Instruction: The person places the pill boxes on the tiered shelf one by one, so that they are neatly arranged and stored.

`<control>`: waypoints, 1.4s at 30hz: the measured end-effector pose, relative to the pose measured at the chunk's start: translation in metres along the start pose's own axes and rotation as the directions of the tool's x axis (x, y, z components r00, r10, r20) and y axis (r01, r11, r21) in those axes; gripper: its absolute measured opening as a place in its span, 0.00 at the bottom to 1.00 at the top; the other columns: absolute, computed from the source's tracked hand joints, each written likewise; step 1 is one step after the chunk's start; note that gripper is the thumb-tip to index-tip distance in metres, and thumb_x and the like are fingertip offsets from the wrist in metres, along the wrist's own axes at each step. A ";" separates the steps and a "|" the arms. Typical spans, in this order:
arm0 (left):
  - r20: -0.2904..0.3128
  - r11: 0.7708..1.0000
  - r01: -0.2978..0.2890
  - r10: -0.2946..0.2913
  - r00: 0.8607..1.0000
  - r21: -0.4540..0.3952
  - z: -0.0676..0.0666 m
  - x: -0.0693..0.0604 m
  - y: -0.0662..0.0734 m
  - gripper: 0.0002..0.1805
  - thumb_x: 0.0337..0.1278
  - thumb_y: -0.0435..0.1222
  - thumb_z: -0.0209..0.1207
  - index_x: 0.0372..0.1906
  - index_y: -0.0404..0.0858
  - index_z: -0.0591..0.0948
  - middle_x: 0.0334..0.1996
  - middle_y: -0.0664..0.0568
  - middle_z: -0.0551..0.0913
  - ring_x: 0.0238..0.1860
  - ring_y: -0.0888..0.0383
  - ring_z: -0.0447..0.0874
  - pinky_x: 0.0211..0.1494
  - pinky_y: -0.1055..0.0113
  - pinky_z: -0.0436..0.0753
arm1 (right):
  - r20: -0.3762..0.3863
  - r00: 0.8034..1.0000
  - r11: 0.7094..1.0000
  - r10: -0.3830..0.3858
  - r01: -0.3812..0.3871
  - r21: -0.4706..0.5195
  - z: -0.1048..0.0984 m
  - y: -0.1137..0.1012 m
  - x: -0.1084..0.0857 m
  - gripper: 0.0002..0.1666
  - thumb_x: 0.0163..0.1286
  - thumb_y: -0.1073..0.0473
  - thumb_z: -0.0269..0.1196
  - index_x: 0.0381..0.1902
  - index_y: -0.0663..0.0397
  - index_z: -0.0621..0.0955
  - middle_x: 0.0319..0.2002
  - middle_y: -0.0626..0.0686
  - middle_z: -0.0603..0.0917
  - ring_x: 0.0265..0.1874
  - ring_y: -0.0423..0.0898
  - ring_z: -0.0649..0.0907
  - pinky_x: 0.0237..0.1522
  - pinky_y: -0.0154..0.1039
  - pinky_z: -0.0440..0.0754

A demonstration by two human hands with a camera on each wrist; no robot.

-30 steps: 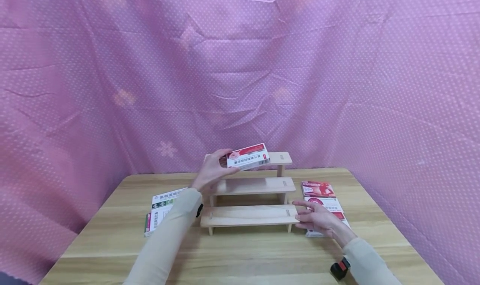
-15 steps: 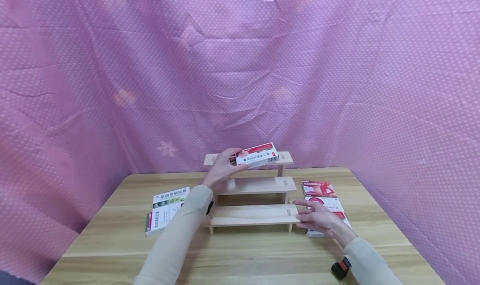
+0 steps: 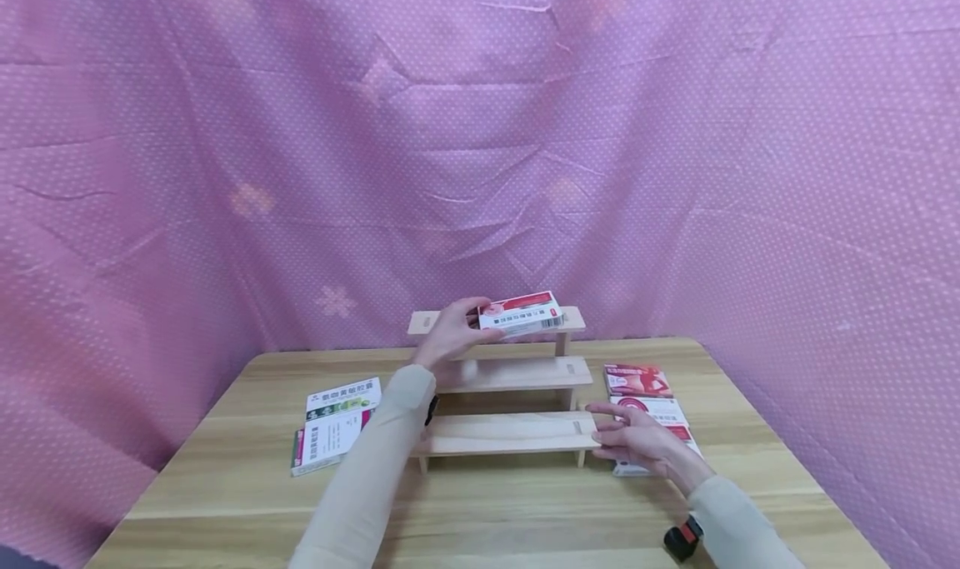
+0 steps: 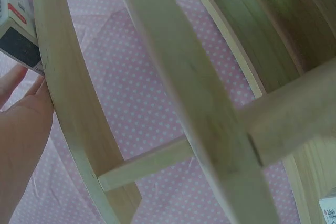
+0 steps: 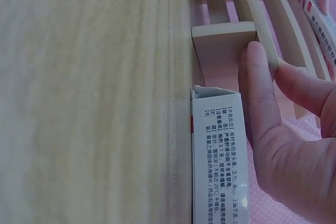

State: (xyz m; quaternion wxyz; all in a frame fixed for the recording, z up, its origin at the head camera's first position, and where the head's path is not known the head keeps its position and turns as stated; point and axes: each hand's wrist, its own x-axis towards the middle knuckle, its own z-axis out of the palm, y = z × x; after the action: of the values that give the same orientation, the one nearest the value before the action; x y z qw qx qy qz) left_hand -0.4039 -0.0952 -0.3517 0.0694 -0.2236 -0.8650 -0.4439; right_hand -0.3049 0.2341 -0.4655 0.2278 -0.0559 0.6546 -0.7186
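My left hand pinches one end of a white and red medicine box at the top tier of a three-tier wooden display stand. The box tilts slightly, its printed front toward me. In the left wrist view the box sits against the edge of the top board; whether it bears on the board I cannot tell. My right hand holds the right end of the lowest board. The right wrist view shows the thumb and a finger of this hand on either side of that board.
Flat medicine boxes, white with green, lie left of the stand on the wooden table. More boxes lie on the right, one red and one white, partly behind my right hand. A pink dotted curtain hangs behind.
My left hand has carried the medicine box to the right along the top tier, and it now sits slightly lower. My right hand has stayed at the lowest board.
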 end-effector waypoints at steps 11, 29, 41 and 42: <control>0.044 1.000 0.002 -0.002 0.999 -0.006 0.005 0.004 0.003 0.40 0.53 0.45 0.70 0.70 0.37 0.68 0.61 0.45 0.76 0.60 0.50 0.77 0.66 0.57 0.77 | 0.005 1.000 1.000 0.007 -0.007 -0.001 0.000 -0.001 -0.003 0.40 0.69 0.71 0.58 0.74 0.66 0.54 0.49 0.60 0.74 0.43 0.46 0.84 0.53 0.44 0.86; 0.102 0.998 0.045 -0.050 0.994 0.045 0.007 0.015 0.011 0.42 0.58 0.45 0.67 0.75 0.43 0.61 0.66 0.45 0.72 0.67 0.47 0.70 0.73 0.51 0.70 | -0.019 1.000 1.000 0.022 -0.022 0.000 0.001 -0.002 -0.003 0.39 0.69 0.70 0.58 0.74 0.65 0.55 0.51 0.60 0.75 0.44 0.46 0.84 0.54 0.45 0.85; 0.092 0.996 0.057 -0.064 0.994 0.069 0.011 0.016 0.013 0.43 0.59 0.47 0.66 0.76 0.44 0.59 0.71 0.46 0.68 0.71 0.48 0.66 0.75 0.55 0.67 | -0.017 1.000 1.000 0.021 -0.021 0.000 0.002 -0.002 -0.002 0.40 0.69 0.70 0.58 0.74 0.65 0.55 0.50 0.59 0.75 0.44 0.46 0.84 0.54 0.45 0.85; 0.090 0.996 0.057 -0.063 0.994 0.071 0.011 0.016 0.012 0.43 0.58 0.47 0.66 0.76 0.45 0.59 0.71 0.46 0.68 0.71 0.48 0.65 0.75 0.54 0.66 | -0.015 1.000 1.000 0.021 -0.021 0.001 0.002 -0.002 -0.002 0.40 0.69 0.70 0.58 0.74 0.65 0.55 0.50 0.59 0.75 0.44 0.46 0.84 0.54 0.45 0.85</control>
State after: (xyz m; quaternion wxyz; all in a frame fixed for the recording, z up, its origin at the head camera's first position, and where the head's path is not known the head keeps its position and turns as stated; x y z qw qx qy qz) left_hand -0.4119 -0.0754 -0.3440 0.0233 -0.2152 -0.8883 -0.4051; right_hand -0.3034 0.2334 -0.4628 0.2304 -0.0433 0.6567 -0.7168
